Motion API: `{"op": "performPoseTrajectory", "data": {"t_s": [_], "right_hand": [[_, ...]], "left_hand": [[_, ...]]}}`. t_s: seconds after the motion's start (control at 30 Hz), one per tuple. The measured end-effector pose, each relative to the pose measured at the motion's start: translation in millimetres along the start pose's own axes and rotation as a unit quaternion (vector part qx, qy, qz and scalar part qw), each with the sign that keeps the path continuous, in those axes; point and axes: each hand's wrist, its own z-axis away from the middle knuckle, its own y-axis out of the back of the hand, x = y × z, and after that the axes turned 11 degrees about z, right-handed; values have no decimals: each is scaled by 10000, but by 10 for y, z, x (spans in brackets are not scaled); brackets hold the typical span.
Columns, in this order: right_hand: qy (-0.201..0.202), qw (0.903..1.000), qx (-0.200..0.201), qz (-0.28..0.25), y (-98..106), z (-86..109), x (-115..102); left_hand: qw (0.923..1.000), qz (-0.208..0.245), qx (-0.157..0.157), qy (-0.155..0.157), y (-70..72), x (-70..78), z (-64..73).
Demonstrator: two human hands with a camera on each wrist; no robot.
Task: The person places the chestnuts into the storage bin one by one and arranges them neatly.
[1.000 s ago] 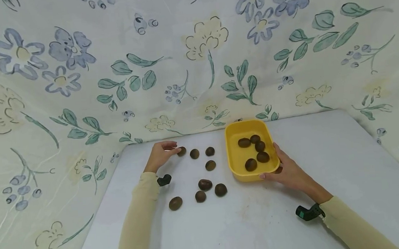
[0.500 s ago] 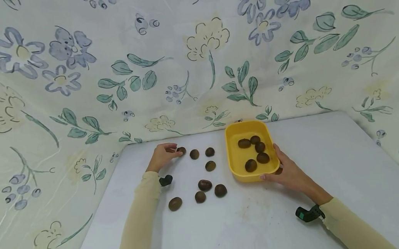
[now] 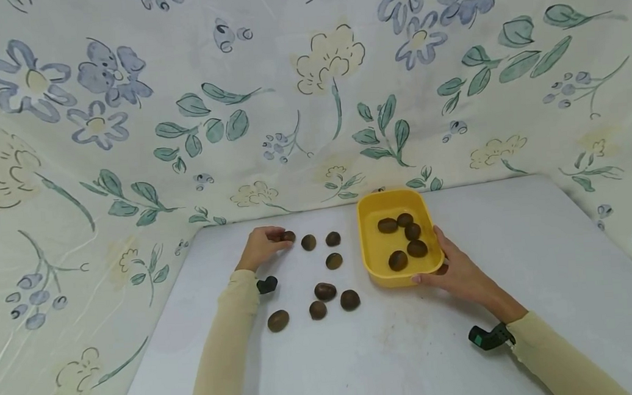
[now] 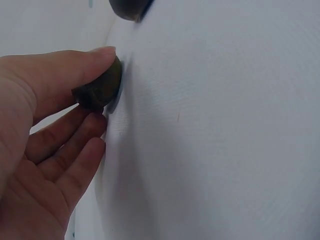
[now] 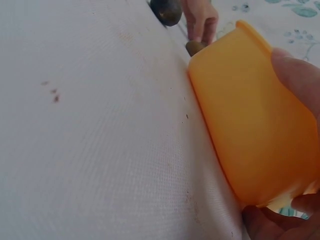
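Note:
In the head view my left hand point(image 3: 260, 248) is at the far left of the scattered brown chestnuts. Its thumb and fingers pinch one chestnut point(image 4: 102, 90), held at the table surface in the left wrist view. My right hand point(image 3: 459, 271) grips the near right corner of a yellow plastic container point(image 3: 373, 277), which holds several chestnuts. Seen from the right wrist, the thumb point(image 5: 298, 75) lies at the container's rim and fingertips point(image 5: 260, 222) curl at its base. Close to the left hand lie another chestnut point(image 3: 309, 242) and one more point(image 3: 333, 239).
Further chestnuts lie on the white table point(image 3: 415, 362): one point(image 3: 334, 261) left of the container, a large one point(image 3: 325, 292) closer to me, and one point(image 3: 278, 320) near the left forearm. A flower-patterned cloth point(image 3: 287, 101) stands along the back and sides.
My left hand has moved slightly right and its fingers have closed around the leftmost chestnut. The right hand and container have stayed in place.

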Motion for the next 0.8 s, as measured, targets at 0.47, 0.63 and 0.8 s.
{"op": "performPoseTrajectory", "data": {"t_s": [0.47, 0.63, 0.8], "right_hand": [[-101, 9999, -55, -15, 16, 4, -23], [-93, 9999, -56, -39, 24, 8, -33], [-97, 9999, -64, -46, 26, 11, -36]], "left_hand": [[9999, -106, 96, -49, -3, 8, 26], [9996, 179, 189, -139, 2, -9, 30], [9984, 497, 203, -169, 7, 7, 40]]}}
